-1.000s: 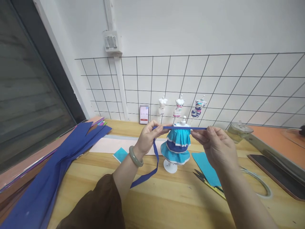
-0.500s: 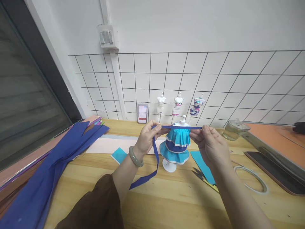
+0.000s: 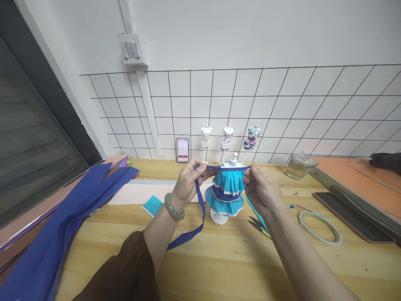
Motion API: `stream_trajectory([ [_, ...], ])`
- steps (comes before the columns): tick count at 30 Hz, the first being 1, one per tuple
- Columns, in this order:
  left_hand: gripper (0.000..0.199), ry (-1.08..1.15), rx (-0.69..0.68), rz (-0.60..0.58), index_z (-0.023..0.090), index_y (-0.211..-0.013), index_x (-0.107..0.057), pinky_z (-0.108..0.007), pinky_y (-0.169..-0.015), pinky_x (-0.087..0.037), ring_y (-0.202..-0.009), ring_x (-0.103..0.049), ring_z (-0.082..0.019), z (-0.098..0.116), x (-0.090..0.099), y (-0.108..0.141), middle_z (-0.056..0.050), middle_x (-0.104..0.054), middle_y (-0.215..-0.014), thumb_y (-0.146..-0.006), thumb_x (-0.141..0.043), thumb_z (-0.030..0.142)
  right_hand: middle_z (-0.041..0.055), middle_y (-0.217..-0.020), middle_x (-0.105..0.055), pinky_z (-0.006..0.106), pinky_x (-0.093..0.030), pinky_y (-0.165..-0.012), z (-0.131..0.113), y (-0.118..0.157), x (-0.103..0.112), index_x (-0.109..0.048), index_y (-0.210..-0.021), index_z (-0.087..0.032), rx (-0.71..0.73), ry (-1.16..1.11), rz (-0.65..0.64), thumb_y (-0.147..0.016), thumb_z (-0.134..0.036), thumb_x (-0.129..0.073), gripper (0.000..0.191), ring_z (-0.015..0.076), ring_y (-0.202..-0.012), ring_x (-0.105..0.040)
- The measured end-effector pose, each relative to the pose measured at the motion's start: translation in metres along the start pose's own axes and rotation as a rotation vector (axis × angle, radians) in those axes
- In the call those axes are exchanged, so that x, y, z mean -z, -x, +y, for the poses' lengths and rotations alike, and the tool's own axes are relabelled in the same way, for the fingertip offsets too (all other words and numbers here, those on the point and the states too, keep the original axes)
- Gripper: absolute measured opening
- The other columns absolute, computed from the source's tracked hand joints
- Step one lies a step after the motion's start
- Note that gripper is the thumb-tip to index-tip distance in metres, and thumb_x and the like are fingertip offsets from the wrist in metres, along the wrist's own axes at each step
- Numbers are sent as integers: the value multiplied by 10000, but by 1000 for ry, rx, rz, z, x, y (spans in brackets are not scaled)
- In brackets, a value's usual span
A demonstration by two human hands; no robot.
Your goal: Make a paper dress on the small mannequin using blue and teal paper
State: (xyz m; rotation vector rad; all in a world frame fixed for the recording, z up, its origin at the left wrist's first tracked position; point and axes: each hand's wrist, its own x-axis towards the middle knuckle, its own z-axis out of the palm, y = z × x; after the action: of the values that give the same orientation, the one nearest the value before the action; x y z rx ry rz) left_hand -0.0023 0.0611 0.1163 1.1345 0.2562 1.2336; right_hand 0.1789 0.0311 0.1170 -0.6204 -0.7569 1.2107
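Note:
A narrow dark blue paper strip [image 3: 200, 205] runs between my two hands, across the top of a small dress form [image 3: 234, 159]. My left hand [image 3: 191, 177] pinches it on the left, and its loose tail hangs from there down to the table. On the right, my right hand [image 3: 261, 184] pinches the other end between thumb and finger. The form stands on a white round base and wears a tiered dress [image 3: 226, 194] in turquoise and dark blue with white edges. Scissors [image 3: 259, 225] lie partly under my right wrist, beside a turquoise piece mostly hidden by that hand.
Three small dress forms [image 3: 228, 136] and a phone [image 3: 183, 149] stand along the wall. Dark blue sheets [image 3: 59, 225] cover the left side. A turquoise square [image 3: 152, 205], a tape roll [image 3: 335, 238], a glass jar [image 3: 300, 165] and a dark flat device [image 3: 354, 217] lie around.
My right hand has come closer to my left, so the stretch of strip between them is shorter and slightly slack. The whole view has shifted a little.

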Motion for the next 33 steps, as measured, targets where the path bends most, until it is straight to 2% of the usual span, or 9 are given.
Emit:
stream_trajectory([
  [4, 218, -8, 39, -1, 179, -765, -456, -398, -917, -451, -862, -676, -193, 5, -3, 2, -26, -692, -805, -778, -646, 284, -67, -487, -484, 166, -383, -387, -3, 5, 0, -542, -583, -176, -36, 59, -5, -660, -368, -769, 307, 56, -414, -422],
  [11, 236, 18, 84, -46, 179, -763, -439, -417, -906, -456, -893, -675, -221, 6, -9, 7, -18, -676, -741, -776, -650, 284, -52, -510, -530, 181, -392, -392, -17, 29, 2, -574, -620, -179, -51, 84, 45, -664, -389, -761, 285, 67, -428, -442],
  [15, 195, 13, 102, -98, 178, -764, -464, -423, -905, -453, -824, -685, -221, 5, -14, 13, 46, -549, -502, -790, -635, 267, -57, -495, -494, 175, -398, -397, -20, 46, 8, -568, -618, -175, -60, 85, 79, -670, -375, -761, 283, 62, -433, -443],
  [19, 176, -7, 125, -130, 175, -749, -484, -420, -912, -451, -806, -683, -219, 5, -19, 21, 61, -484, -435, -793, -629, 263, -57, -535, -525, 184, -434, -435, -19, 59, 16, -545, -640, -186, -58, 32, 96, -667, -364, -766, 285, 68, -454, -471],
  [21, 157, 2, 132, -149, 172, -754, -491, -417, -925, -444, -820, -680, -210, 5, -20, 25, 41, -549, -498, -798, -622, 248, -48, -576, -561, 189, -445, -452, -16, 65, 19, -552, -659, -190, -55, -4, 111, -660, -347, -773, 271, 76, -481, -497],
  [24, 173, 24, 152, -197, 166, -746, -484, -421, -934, -438, -884, -668, -212, 5, -21, 31, -34, -682, -756, -789, -631, 246, -45, -574, -568, 191, -433, -448, -11, 75, 22, -578, -667, -190, -68, -47, 104, -688, -350, -752, 237, 77, -478, -497],
  [26, 194, 35, 160, -228, 163, -731, -479, -425, -932, -439, -910, -662, -219, 7, -22, 35, -75, -700, -881, -778, -642, 255, -45, -553, -561, 204, -436, -462, -9, 80, 22, -590, -651, -190, -86, -57, 85, -705, -360, -736, 230, 81, -473, -491],
  [33, 186, 47, 163, -265, 155, -704, -495, -400, -870, -468, -869, -667, -214, 11, -24, 43, -96, -713, -895, -761, -653, 234, -34, -572, -596, 202, -440, -492, -14, 90, 12, -600, -634, -198, -68, -43, 84, -682, -335, -758, 215, 91, -506, -523],
])
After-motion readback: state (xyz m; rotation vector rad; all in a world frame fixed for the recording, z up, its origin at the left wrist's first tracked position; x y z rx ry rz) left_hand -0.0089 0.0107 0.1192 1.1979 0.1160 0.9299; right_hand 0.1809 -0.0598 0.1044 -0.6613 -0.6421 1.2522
